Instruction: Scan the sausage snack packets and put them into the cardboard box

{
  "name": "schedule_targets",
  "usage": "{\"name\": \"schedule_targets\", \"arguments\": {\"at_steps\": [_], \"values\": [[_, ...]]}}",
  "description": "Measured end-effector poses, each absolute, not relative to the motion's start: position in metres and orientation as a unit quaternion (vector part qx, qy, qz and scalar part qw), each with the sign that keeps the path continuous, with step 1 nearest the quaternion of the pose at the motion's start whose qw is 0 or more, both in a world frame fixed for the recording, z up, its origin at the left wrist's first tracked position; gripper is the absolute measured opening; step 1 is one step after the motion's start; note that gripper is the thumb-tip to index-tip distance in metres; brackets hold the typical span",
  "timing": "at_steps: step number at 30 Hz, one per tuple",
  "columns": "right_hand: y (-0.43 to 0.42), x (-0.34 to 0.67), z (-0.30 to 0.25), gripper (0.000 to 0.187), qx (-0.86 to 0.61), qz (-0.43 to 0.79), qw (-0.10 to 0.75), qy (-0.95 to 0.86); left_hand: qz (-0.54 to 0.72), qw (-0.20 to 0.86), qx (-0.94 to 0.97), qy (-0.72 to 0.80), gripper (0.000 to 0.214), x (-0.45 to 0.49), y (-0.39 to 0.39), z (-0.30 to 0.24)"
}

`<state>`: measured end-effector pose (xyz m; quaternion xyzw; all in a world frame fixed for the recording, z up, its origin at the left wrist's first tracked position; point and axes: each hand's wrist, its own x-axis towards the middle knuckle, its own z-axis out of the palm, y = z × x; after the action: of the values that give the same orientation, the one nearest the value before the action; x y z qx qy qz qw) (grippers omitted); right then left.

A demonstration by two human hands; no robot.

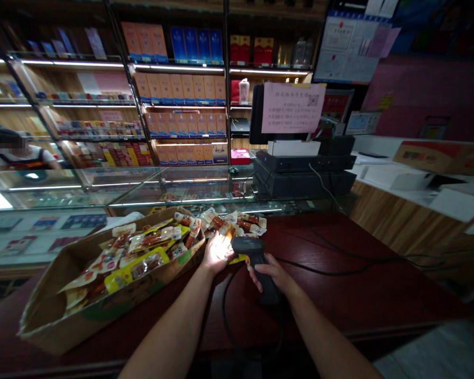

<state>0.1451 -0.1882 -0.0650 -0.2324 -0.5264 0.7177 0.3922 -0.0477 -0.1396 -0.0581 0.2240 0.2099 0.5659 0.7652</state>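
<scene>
1. Scanner (pixel 249 244): centre of the frame, above the table (pixel 324 300), head pointed left. The right hand (pixel 278 275) is closed around its handle. Judged rigid, fairly light and easily gripped; the handle is the sound hold. The cable (pixel 224 302) loops below and may drag.
2. Left hand (pixel 216 258): just left of the scanner head, under bright light. A brown packet (pixel 229 231) shows at its fingers; glare hides the grip, so whether it is held cannot be told.
3. Packets: more fill the box (pixel 43 329) at left; loose packets (pixel 253 223) lie upper centre, beyond the hands. Judged light, with slick film and a soft, yielding filling. Recommended hold: a gentle pinch at mid-length or by a flat end; hard squeezing could dent the contents.
</scene>
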Motion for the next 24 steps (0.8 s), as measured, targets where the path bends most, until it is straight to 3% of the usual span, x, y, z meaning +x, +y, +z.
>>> {"name": "schedule_targets", "arguments": {"at_steps": [9, 15, 20, 24], "values": [[-0.188, 0.146, -0.066, 0.036, -0.231, 0.712, 0.401, -0.528, 0.561, 0.774, 0.188, 0.227, 0.033, -0.047, -0.142, -0.057], [-0.187, 0.132, -0.039, 0.04, -0.214, 0.72, 0.402, -0.525, 0.564, 0.775, 0.211, 0.193, 0.036, -0.055, -0.157, -0.02], [-0.181, 0.096, -0.005, 0.035, -0.172, 0.723, 0.378, -0.553, 0.655, 0.69, 0.243, 0.192, 0.037, -0.093, -0.172, 0.034], [-0.177, 0.057, 0.014, 0.03, -0.144, 0.723, 0.354, -0.576, 0.719, 0.595, 0.218, 0.285, 0.034, -0.153, -0.176, 0.054]]}}
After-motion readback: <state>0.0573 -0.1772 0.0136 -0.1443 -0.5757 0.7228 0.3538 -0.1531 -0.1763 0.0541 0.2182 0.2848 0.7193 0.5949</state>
